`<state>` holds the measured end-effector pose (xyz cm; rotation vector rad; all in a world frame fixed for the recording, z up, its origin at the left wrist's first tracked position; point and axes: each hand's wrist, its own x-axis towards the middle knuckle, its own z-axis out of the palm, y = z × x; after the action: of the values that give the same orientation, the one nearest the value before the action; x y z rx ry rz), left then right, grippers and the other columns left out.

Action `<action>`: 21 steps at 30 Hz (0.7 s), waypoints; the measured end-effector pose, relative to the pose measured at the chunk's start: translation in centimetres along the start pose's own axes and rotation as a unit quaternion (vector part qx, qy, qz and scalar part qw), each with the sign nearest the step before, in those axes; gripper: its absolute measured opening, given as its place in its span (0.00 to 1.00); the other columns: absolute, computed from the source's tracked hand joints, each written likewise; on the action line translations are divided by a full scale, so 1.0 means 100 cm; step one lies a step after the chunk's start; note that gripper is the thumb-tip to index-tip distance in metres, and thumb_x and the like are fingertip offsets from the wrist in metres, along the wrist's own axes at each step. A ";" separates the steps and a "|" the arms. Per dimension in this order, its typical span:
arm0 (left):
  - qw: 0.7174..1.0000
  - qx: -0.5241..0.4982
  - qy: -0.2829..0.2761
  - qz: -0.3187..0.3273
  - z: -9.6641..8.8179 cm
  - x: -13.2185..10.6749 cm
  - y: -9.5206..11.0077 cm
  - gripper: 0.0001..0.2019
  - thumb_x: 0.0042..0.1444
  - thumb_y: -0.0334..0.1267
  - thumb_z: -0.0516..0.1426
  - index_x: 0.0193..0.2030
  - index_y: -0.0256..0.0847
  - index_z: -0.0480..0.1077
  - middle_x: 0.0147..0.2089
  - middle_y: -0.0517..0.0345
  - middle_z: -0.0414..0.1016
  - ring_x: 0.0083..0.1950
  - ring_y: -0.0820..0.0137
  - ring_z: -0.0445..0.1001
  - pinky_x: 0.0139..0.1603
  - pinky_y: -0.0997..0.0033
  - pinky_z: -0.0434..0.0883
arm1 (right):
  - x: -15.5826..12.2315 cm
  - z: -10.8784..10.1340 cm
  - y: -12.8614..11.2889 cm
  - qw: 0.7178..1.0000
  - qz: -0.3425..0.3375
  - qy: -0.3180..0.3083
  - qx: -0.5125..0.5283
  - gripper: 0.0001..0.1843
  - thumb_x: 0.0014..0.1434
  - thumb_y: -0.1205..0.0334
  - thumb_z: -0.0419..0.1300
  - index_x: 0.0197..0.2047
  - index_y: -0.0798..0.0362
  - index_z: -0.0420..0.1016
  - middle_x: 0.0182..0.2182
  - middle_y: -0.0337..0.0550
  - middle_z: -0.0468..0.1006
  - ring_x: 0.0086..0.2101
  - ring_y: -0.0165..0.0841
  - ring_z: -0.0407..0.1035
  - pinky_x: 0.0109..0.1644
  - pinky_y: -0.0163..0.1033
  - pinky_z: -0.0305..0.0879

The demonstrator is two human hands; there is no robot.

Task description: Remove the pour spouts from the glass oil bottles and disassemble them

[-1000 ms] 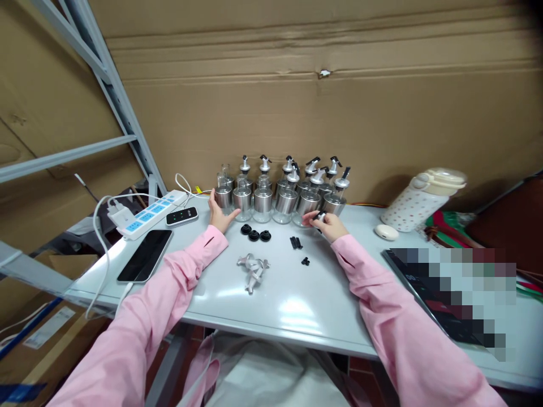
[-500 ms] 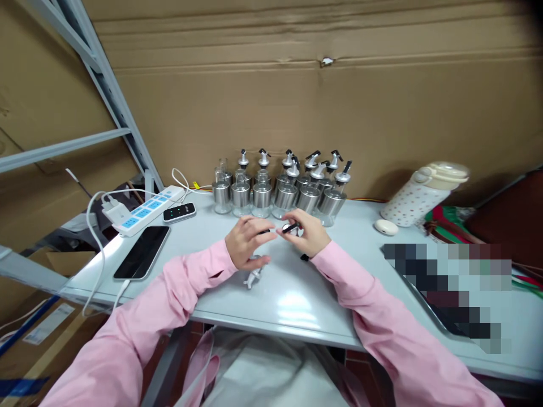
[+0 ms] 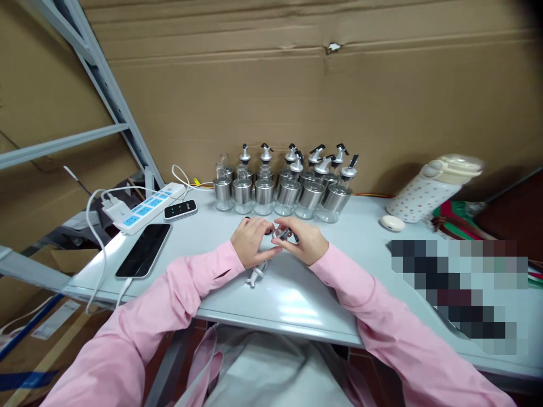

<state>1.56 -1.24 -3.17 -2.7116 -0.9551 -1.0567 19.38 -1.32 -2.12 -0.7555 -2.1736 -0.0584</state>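
Head view: your left hand (image 3: 253,242) and right hand (image 3: 304,242) meet above the surface (image 3: 297,291), fingers of both pinched on a small pourer spout (image 3: 281,233), held close for fitting, just before the row of glass bottles (image 3: 285,191).

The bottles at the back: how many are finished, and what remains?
Most bottles already carry spouts; the leftmost one looks open. The left hand and right hand hold a small spout part between them. Loose silver spouts remain on the table.
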 end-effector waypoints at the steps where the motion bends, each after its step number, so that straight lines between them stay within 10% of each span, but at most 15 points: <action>1: 1.000 0.005 0.002 -0.002 0.000 0.000 0.001 0.18 0.52 0.51 0.52 0.40 0.37 0.62 0.36 0.52 0.70 0.37 0.64 0.68 0.38 0.65 0.59 | 0.000 0.000 -0.002 1.000 -0.010 -0.007 -0.003 0.18 0.58 0.50 0.51 0.46 0.53 0.65 0.30 0.44 0.75 0.27 0.31 0.70 0.30 0.35 0.66; 10: 0.997 0.062 0.021 0.032 0.006 -0.001 0.005 0.17 0.47 0.53 0.53 0.28 0.39 0.65 0.21 0.59 0.68 0.25 0.67 0.68 0.34 0.63 0.54 | 0.002 0.003 -0.016 0.992 -0.076 -0.060 -0.079 0.24 0.58 0.44 0.47 0.46 0.56 0.66 0.26 0.44 0.74 0.22 0.31 0.66 0.28 0.36 0.60; 21: 0.981 0.083 0.046 0.172 -0.010 0.007 0.015 0.13 0.47 0.45 0.50 0.19 0.41 0.57 0.15 0.62 0.64 0.17 0.72 0.62 0.29 0.64 0.56 | 0.011 -0.014 -0.027 0.970 -0.149 0.074 -0.179 0.27 0.53 0.39 0.50 0.17 0.52 0.61 0.12 0.36 0.61 0.16 0.26 0.52 0.23 0.37 0.46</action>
<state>2.26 -2.38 -1.80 -2.5399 -0.5077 -0.9758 18.33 -3.40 0.17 -0.5902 -2.1390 -0.6553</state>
